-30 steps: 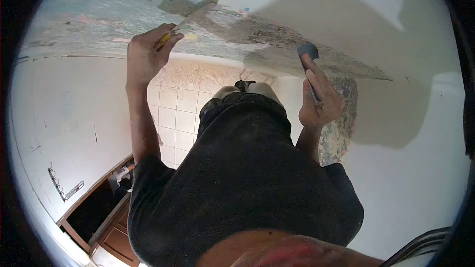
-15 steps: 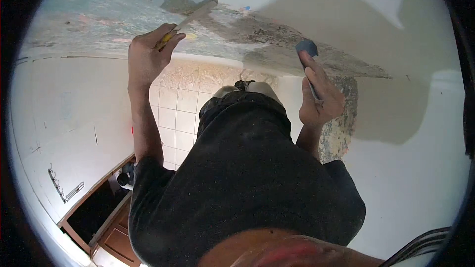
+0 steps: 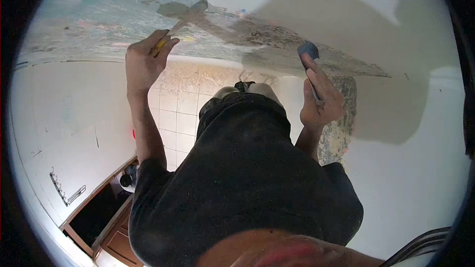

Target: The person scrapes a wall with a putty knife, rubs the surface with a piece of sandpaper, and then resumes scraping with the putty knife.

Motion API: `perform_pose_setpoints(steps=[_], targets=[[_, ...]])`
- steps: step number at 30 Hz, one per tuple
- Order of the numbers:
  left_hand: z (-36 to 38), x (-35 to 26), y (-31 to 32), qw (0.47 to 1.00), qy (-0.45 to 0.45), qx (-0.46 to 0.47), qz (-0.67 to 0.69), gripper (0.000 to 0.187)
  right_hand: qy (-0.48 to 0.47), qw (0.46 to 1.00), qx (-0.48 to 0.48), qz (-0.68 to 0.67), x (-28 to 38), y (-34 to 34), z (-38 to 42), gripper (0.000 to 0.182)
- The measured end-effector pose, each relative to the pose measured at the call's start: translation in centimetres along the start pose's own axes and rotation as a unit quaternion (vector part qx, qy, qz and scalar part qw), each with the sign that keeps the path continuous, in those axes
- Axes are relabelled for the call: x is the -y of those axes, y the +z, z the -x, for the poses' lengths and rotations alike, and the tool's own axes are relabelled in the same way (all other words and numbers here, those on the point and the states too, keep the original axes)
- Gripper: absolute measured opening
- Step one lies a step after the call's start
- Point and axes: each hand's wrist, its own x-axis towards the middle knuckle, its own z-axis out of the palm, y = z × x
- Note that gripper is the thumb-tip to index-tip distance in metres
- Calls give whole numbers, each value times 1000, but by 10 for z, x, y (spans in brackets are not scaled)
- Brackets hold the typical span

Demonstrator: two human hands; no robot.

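Observation:
My left hand (image 3: 147,64) is closed around the yellow handle of a putty knife (image 3: 187,19). Its broad blade points up and right, close to the wall (image 3: 114,7), where the surface is patchy and scraped, and it casts a shadow there. On the other side, my right hand (image 3: 321,94) grips a thin blue-grey piece (image 3: 308,49) whose curved end sticks out past the fingertips near the stripped strip. Its exact kind is hard to tell, as fingers and palm cover much of it.
Smooth white wall (image 3: 410,94) borders the bare patch, and a second mottled strip (image 3: 336,138) runs down behind my right wrist. Below lies a tiled floor (image 3: 175,118) with dusty debris (image 3: 193,76). A hook rack (image 3: 59,188) hangs on the left wall near a brown wooden cabinet (image 3: 121,242).
My left hand and the putty knife have shifted slightly left, the blade tip a little lower. My right hand has barely moved, keeping its hold on the blue-grey piece.

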Motion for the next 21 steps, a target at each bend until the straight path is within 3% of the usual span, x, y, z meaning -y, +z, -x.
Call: perform_pose_setpoints(steps=[3,7,10,13,16,21], targets=[[-3,-5,13,999,53,-4,6,21,-1,1000,2,10,-4,0,-1,28],[1,0,10,998,55,-27,21,21,3,1000,-1,-8,-1,2,-2,25],[0,0,10,1000,22,6,9,21,4,1000,3,2,-3,3,-5,26],[-5,-5,16,997,79,-7,3,21,-10,1000,21,-4,-4,8,-5,28],[0,1,2,1000,24,-10,12,21,-13,1000,24,-8,-2,6,-6,29],[-2,-4,17,996,84,-22,21,22,26,999,32,-6,4,11,-3,30]])
